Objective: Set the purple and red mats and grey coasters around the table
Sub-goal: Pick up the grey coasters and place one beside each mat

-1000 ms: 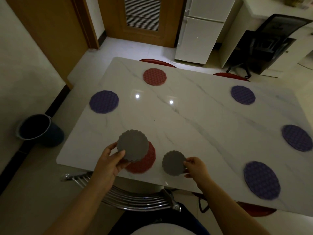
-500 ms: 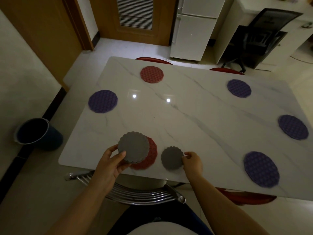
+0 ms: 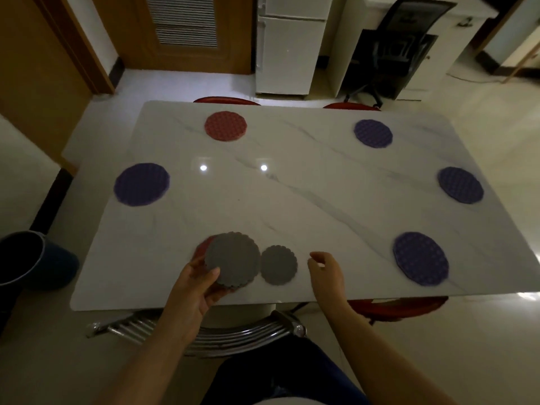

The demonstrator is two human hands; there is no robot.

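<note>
My left hand (image 3: pixel 194 283) grips a stack of grey scalloped coasters (image 3: pixel 233 260) just above a red mat (image 3: pixel 202 247) at the near edge of the white marble table (image 3: pixel 292 206); the stack hides most of that mat. One grey coaster (image 3: pixel 278 269) lies flat on the table to the right of the stack. My right hand (image 3: pixel 325 271) hovers right of that coaster, fingers loosely curled, holding nothing. Another red mat (image 3: pixel 225 125) lies at the far left. Purple mats lie at the left (image 3: pixel 142 184), far right (image 3: pixel 373 133), right (image 3: pixel 460 185) and near right (image 3: pixel 420 258).
A metal-backed chair (image 3: pixel 204 334) stands between me and the table. Red chair seats (image 3: pixel 226 100) show at the far edge and under the near right corner. A dark bucket (image 3: pixel 32 260) sits on the floor at left. A white fridge (image 3: pixel 287 45) and black office chair (image 3: pixel 391 51) stand beyond.
My right hand let go of the single grey coaster, which now lies flat, and drew back to the right. The left hand lowered the stack over the red mat.
</note>
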